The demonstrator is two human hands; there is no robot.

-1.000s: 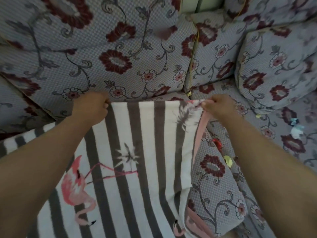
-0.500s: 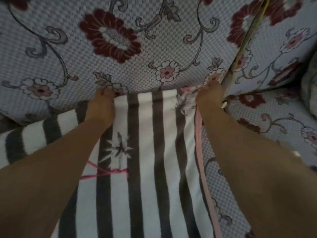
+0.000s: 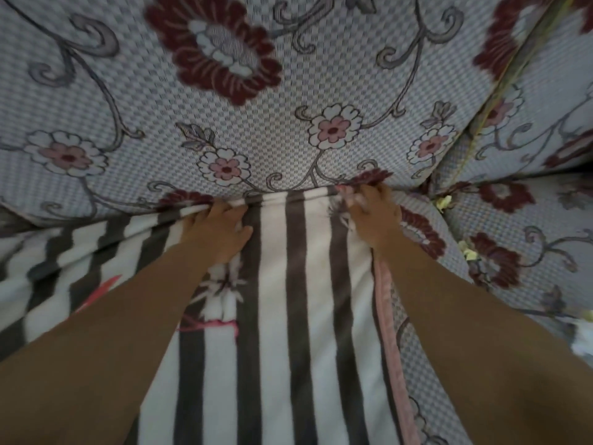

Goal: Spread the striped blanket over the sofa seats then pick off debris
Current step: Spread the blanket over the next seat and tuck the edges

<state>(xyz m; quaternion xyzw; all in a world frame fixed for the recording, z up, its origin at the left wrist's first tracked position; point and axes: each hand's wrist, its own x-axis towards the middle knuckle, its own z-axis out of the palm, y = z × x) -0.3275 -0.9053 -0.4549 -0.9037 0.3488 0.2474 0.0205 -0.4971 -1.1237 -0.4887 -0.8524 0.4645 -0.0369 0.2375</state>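
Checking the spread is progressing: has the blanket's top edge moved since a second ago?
Yes. The striped blanket edge, held by left hand and right hand, has gone back to the sofa backrest crease.

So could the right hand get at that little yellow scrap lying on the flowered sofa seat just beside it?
Probably yes. The small yellow scrap lies bare on the flowered sofa seat, just right of the right hand, with nothing over it. But that hand now grips the grey-and-white striped blanket at its corner and would have to let go first.
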